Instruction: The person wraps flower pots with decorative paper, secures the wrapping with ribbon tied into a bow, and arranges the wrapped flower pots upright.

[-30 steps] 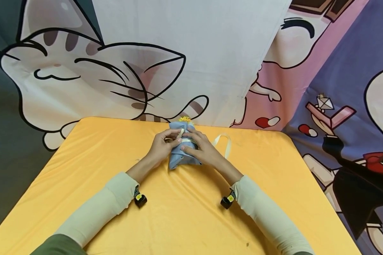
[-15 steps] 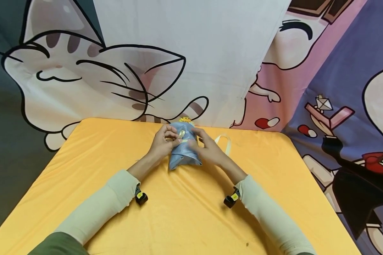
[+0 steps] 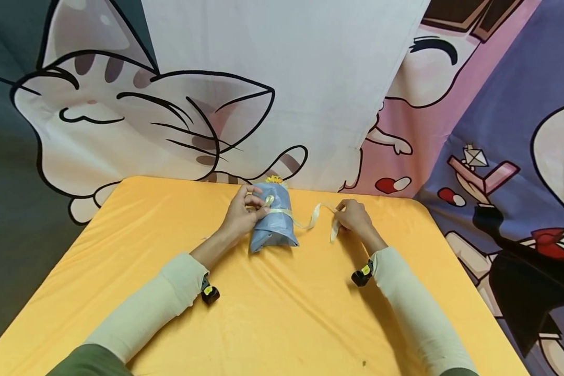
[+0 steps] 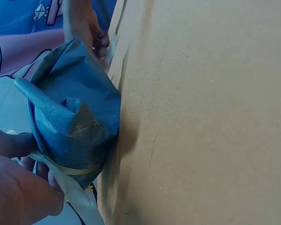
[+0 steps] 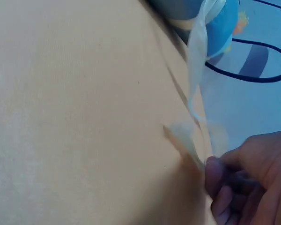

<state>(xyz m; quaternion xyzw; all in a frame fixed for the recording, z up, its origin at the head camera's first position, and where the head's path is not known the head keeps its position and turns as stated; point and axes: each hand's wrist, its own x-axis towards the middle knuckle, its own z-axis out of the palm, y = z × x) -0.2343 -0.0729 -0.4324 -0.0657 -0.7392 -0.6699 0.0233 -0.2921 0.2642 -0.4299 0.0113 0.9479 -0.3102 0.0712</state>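
On the table lies a small bouquet [image 3: 274, 232] in blue wrapping paper, yellow petals [image 3: 274, 179] showing at its far end. A pale cream ribbon [image 3: 314, 216] passes round its middle. My left hand [image 3: 239, 214] is at the bouquet's left side, pinching the ribbon between thumb and fingers; a strip of ribbon [image 4: 70, 185] hangs from that hand in the left wrist view. Off to the right, my right hand [image 3: 355, 216] pinches the ribbon's long loose part, its tail dangling below the fingers. Slack ribbon [image 5: 196, 65] runs between bouquet and hand in the right wrist view.
A yellow cloth [image 3: 263, 318] with slight creases covers the table. Behind its far edge hangs a printed curtain [image 3: 319, 78] with a cartoon cat; another printed cloth [image 3: 474, 115] hangs at the right. Each wrist wears a small black camera [image 3: 210, 294].
My right hand has left the bouquet, moved right and taken hold of the loose ribbon, drawing its loop out of shape. The left hand keeps its pinch at the bouquet.
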